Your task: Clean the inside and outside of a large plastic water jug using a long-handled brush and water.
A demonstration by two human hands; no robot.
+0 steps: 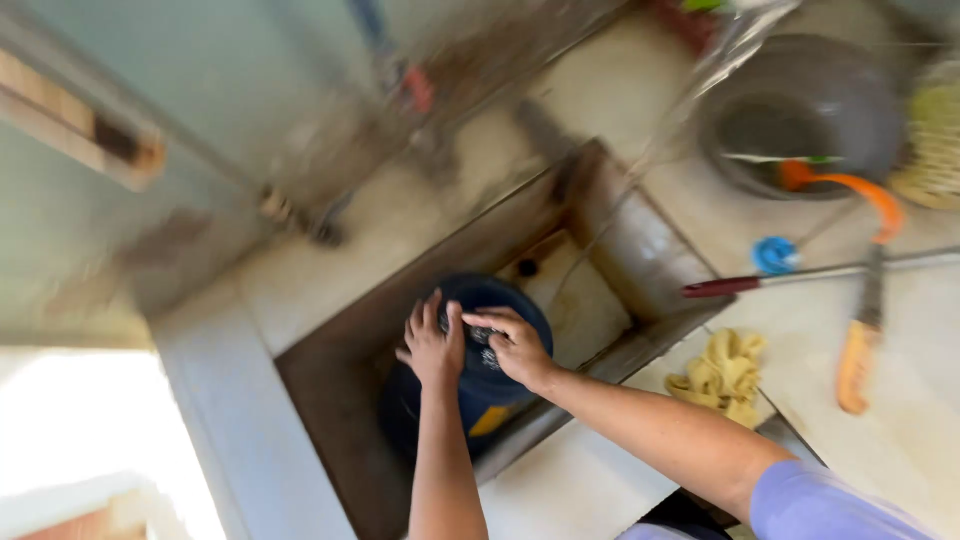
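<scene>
bucket [487, 385] dark blue (yellow patch) | cloth [722, 372] yellow | pan [800, 110] grey

Dark blue round container [480, 375] upright in sink [330, 380]

Home kitchen; stone sink [600, 250], wok [800, 110], knife [860, 350] on counter [900, 430]

Sink: a deep stone sink [620, 250] sits in the middle, brown and wet inside, with a small dark drain hole [527, 268] in its floor.
Counter: a pale counter [900, 400] runs all around the sink.
Wall: a pale green wall [200, 80] stands behind the sink, stained low down.
Pipes: blurry pipes and a tap [400, 85] hang on the wall above the sink.
Shelf: a wooden shelf [80, 125] sticks out from the wall, well to the left of the sink.
Light: bright white light [80, 420] shines in the corner left of the sink.
</scene>
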